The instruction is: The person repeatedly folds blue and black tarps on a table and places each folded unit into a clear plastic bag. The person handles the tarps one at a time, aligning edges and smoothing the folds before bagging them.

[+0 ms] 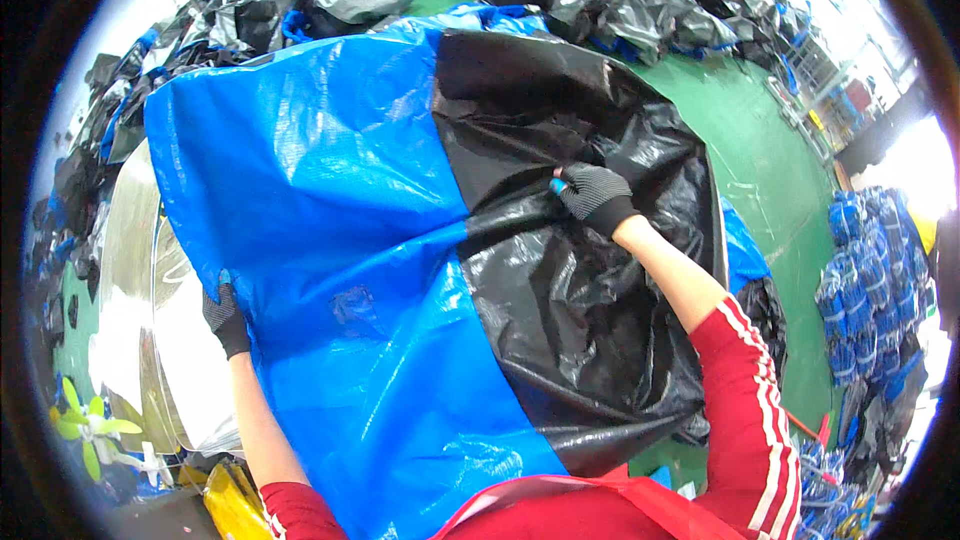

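Note:
A large glossy tarp (350,190), blue on the left and black on the right, spreads across the middle of the view in front of me. It is creased, with a fold running across it toward my right hand. My left hand (226,318), in a grey-and-black knit glove, grips the blue left edge with the thumb on top. Gloved alike, my right hand (595,195) pinches the black part near its middle, bunching the material. Blue shows at that glove's fingertip. Whether the tarp is a single sheet or a sewn bag I cannot tell.
Piles of black, grey and blue plastic bags (640,5) line the far side and left. Bundled blue packs (870,280) are stacked at the right on the green floor (770,150). Shiny clear wrapping (150,290) lies left, near a green-leaved plant (90,425).

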`<action>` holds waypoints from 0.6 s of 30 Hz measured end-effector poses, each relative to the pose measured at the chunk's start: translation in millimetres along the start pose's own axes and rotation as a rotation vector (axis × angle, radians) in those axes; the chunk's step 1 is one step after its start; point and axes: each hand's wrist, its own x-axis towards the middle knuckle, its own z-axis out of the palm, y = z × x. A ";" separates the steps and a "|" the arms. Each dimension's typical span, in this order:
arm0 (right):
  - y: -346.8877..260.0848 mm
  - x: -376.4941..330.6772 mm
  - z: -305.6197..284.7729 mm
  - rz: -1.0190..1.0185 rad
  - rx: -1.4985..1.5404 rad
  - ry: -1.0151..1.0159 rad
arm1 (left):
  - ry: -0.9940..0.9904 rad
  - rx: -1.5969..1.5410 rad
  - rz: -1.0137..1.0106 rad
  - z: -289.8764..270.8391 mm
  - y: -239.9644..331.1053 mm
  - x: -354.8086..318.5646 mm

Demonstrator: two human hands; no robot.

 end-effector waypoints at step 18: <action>-150.4 244.7 -105.6 -0.315 -0.413 0.664 | -1.051 0.018 0.972 165.0 214.2 -220.4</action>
